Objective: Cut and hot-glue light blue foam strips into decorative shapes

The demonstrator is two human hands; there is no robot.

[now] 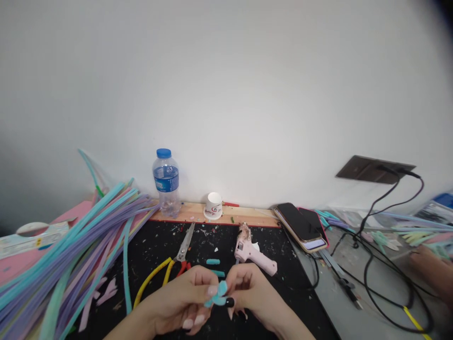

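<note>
Low in the middle of the view, my left hand [193,300] and my right hand [249,293] come together over a black mat [148,250]. Between their fingertips is a small bent turquoise pipe cleaner piece [220,293], pinched from both sides. Dark nail polish shows on one right-hand nail. Just beyond the fingers lie two short cut turquoise pieces [213,261], the nearer one partly hidden. A pale pink glue gun [256,257] rests on its side past my right hand. Scissors [184,243] with yellow and red handles lie beyond my left hand, handles partly covered by it.
A big bundle of pastel pipe cleaners [81,255] spreads over the left side. A water bottle [166,184] and a paper cup [213,206] stand by the wall. At right are phones [300,224], black cables [370,264] and another person's hand [430,269].
</note>
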